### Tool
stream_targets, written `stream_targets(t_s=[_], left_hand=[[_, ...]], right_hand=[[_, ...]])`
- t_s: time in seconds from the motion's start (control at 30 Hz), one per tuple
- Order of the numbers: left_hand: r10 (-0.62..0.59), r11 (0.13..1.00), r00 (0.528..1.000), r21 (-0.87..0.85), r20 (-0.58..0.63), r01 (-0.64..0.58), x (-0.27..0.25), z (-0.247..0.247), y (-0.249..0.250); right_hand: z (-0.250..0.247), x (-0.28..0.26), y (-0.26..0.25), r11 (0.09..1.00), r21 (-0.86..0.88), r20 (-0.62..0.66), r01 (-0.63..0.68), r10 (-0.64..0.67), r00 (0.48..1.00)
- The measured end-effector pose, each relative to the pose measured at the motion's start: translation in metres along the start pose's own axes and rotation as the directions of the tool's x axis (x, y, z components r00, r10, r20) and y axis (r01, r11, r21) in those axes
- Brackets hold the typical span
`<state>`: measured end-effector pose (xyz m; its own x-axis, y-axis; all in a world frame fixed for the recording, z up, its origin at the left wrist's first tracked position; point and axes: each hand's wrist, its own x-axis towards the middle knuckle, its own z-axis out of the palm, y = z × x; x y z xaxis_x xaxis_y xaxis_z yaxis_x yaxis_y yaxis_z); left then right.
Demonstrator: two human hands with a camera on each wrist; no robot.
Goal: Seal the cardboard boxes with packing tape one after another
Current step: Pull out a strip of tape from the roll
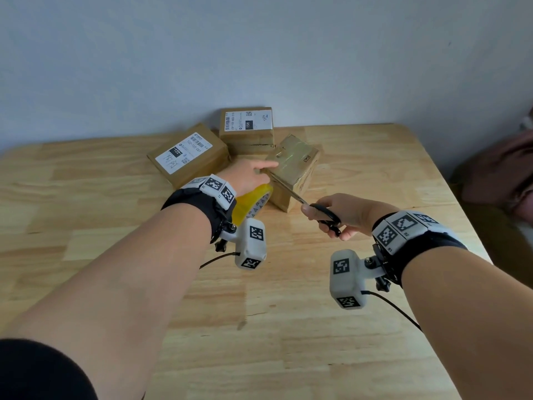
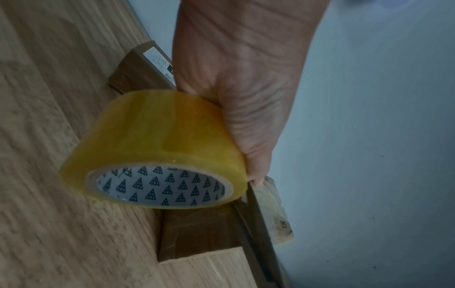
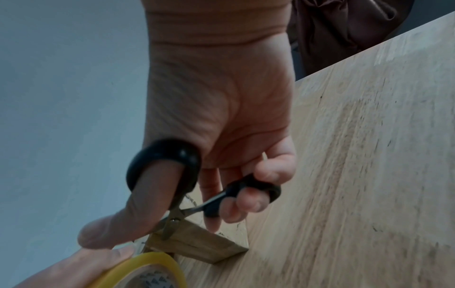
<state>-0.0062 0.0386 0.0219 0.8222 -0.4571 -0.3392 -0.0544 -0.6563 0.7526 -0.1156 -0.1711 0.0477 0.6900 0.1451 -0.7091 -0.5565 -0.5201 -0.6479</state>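
Note:
A small brown cardboard box (image 1: 292, 166) with shiny tape over its top stands mid-table. My left hand (image 1: 258, 176) grips a yellow packing tape roll (image 1: 253, 202) against the box's near-left side, with one finger stretched onto the top edge. In the left wrist view the tape roll (image 2: 157, 148) sits under my palm, the box (image 2: 204, 233) just beyond it. My right hand (image 1: 326, 219) holds black-handled scissors (image 1: 291, 193); their blades reach the box's left edge beside the roll. The right wrist view shows thumb and fingers through the scissors (image 3: 177, 194) handles, blades slightly parted at the box (image 3: 197, 243).
Two more cardboard boxes with white shipping labels lie behind: one at the left (image 1: 189, 154), one at the back (image 1: 246, 127) near the wall. The wooden table (image 1: 288, 327) ends at the right, where dark cloth (image 1: 501, 168) lies.

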Motion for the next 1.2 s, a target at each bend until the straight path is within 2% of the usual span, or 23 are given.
stream_targets(t_s=[0.27,0.37,0.43,0.5,0.67,0.9,1.2], left_hand=[[-0.041,0.999,0.998,0.010,-0.037,0.042,-0.002,0.001,-0.004],[-0.171,0.984,0.975,0.014,-0.144,0.175,-0.001,0.002,-0.007],[-0.230,0.971,0.961,0.032,-0.150,0.237,-0.001,0.003,-0.007],[-0.220,0.973,0.967,0.043,-0.130,0.227,-0.002,0.005,-0.004],[-0.211,0.977,0.959,-0.010,-0.187,0.213,0.000,0.009,0.002],[-0.269,0.961,0.952,-0.105,-0.149,0.255,-0.002,0.007,0.007],[-0.294,0.951,0.941,-0.150,-0.168,0.270,-0.004,0.006,0.011]], right_hand=[[0.005,0.023,-0.007,0.996,0.029,0.024,0.083,-0.084,0.996],[0.004,0.026,-0.002,0.995,0.033,0.028,0.091,-0.092,0.995],[0.003,0.026,-0.001,0.994,0.054,0.031,0.098,-0.100,0.995],[0.002,0.026,-0.003,0.993,0.059,0.038,0.106,-0.108,0.993],[0.001,0.027,-0.011,0.992,0.023,0.033,0.127,-0.127,0.991],[-0.002,0.029,-0.011,0.984,-0.070,-0.034,0.163,-0.166,0.986],[-0.004,0.031,-0.012,0.970,-0.145,-0.032,0.193,-0.200,0.979]])
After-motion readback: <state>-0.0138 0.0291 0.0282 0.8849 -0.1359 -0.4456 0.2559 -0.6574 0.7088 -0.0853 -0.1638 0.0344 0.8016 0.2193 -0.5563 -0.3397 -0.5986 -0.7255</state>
